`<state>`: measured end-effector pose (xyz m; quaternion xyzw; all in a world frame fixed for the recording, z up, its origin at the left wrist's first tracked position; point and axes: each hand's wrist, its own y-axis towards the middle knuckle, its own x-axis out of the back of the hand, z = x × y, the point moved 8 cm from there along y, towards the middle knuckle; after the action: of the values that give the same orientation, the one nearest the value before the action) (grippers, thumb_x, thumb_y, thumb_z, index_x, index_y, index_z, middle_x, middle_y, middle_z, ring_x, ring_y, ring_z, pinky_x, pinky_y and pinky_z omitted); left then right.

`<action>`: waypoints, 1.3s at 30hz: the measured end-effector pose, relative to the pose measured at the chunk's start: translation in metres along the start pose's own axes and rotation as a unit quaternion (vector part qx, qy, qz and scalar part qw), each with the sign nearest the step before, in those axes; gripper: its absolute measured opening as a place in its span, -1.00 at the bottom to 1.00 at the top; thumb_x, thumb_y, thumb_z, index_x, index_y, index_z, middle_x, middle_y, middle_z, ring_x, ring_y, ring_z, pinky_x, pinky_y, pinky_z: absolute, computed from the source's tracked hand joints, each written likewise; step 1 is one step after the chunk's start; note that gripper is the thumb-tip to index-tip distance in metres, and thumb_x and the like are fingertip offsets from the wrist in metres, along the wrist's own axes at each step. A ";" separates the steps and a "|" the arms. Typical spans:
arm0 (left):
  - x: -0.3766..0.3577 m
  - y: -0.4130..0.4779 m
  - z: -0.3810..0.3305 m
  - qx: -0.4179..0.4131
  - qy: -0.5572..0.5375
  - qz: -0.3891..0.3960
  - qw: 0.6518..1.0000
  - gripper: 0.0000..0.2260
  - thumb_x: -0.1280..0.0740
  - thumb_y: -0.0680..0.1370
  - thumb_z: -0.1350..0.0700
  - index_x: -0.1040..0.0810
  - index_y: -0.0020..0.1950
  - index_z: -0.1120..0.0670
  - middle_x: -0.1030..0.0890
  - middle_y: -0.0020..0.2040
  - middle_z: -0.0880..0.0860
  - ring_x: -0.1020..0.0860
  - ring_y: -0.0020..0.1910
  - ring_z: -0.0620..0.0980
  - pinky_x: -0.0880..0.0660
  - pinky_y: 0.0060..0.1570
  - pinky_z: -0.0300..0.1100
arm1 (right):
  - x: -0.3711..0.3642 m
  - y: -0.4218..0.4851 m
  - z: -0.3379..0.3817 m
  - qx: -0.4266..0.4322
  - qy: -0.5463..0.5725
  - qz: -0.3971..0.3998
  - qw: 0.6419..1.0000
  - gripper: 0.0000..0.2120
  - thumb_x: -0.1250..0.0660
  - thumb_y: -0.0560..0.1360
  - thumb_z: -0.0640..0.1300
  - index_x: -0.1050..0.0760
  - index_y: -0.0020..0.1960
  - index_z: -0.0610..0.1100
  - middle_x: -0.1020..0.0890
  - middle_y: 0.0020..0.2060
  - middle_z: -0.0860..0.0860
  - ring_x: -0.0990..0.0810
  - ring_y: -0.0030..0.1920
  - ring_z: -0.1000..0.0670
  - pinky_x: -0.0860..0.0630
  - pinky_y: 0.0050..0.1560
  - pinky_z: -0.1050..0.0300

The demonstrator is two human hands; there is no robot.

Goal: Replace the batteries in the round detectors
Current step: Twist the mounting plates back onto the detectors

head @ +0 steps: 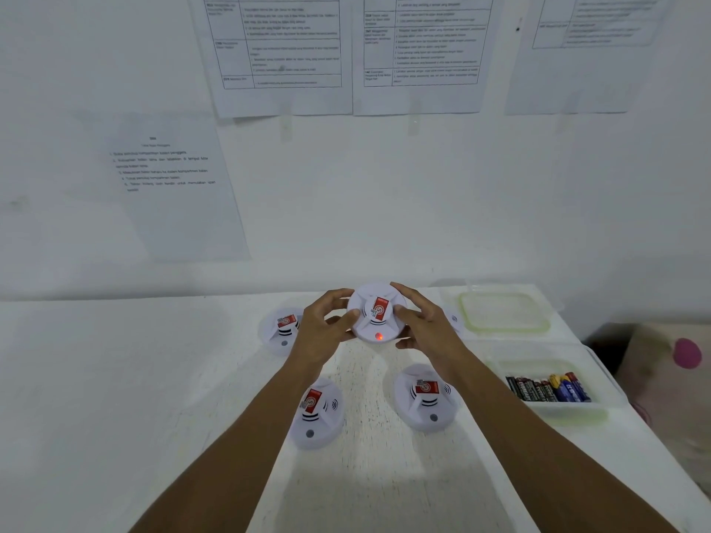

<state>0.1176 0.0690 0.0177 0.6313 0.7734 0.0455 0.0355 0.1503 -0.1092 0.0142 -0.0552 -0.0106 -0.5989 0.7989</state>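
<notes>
While a white wall [384,209] fills the upper half of the view, a white table [115,378] runs across the lower half, meeting the wall along a faint seam. At ten o'clock a printed sheet [169,186] with a short numbered list is stuck to the wall; at twelve o'clock two ruled tables of text [281,51] hang side by side, and a third page [592,51] sits at one o'clock, its print too blurred to read.

On the table, a round white detector [282,332] lies at nine o'clock from the hands, partly behind the left wrist, and a second detector [317,413] lies at seven o'clock under the left forearm. The left hand [323,328] and right hand [427,325] are both curled around the rim of a held detector [377,313], lifted clear of the table at the centre, fingers on its edge and thumbs across its face; a red light [379,336] glows near its lower edge. A fourth detector [425,398] rests at five o'clock beneath the right forearm.

Further right, a clear lid [504,313] with a green seal lies flat at three o'clock. Just below it at four o'clock stands an open clear container [600,409] holding a row of batteries [548,388], black and blue ones side by side. Beyond the table's right edge a pink spot [686,353] shows on something blurred.
</notes>
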 end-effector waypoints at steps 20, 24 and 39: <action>-0.001 -0.001 -0.003 0.002 -0.010 0.009 1.000 -0.78 -0.42 0.54 0.18 -0.57 0.11 -0.08 -0.64 0.12 0.03 -0.68 -0.02 -0.03 -0.62 -0.17 -0.19 | 0.000 0.000 0.000 0.006 -0.007 0.002 1.000 -0.66 -0.24 0.62 -0.09 -0.44 0.36 0.16 -0.68 0.08 -0.06 -0.66 0.06 -0.10 -0.61 -0.09 0.08; -0.001 -0.001 -0.004 0.001 -0.002 0.008 1.000 -0.79 -0.41 0.54 0.18 -0.57 0.11 -0.09 -0.63 0.13 0.03 -0.67 -0.01 -0.02 -0.62 -0.15 -0.18 | 0.001 -0.001 0.001 0.005 -0.007 0.002 1.000 -0.67 -0.24 0.62 -0.09 -0.45 0.35 0.17 -0.69 0.06 -0.04 -0.67 0.05 -0.09 -0.60 -0.11 0.10; -0.005 0.001 -0.002 0.004 0.002 0.012 1.000 -0.78 -0.42 0.54 0.16 -0.57 0.17 -0.03 -0.64 0.14 0.03 -0.67 0.02 0.02 -0.65 -0.07 -0.08 | 0.005 -0.003 0.001 0.003 0.002 -0.003 1.000 -0.68 -0.24 0.62 -0.09 -0.47 0.33 0.18 -0.69 0.04 -0.04 -0.68 0.02 -0.08 -0.58 -0.15 0.13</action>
<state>0.1197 0.0645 0.0194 0.6407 0.7659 0.0441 0.0303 0.1490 -0.1147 0.0157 -0.0516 -0.0114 -0.6010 0.7975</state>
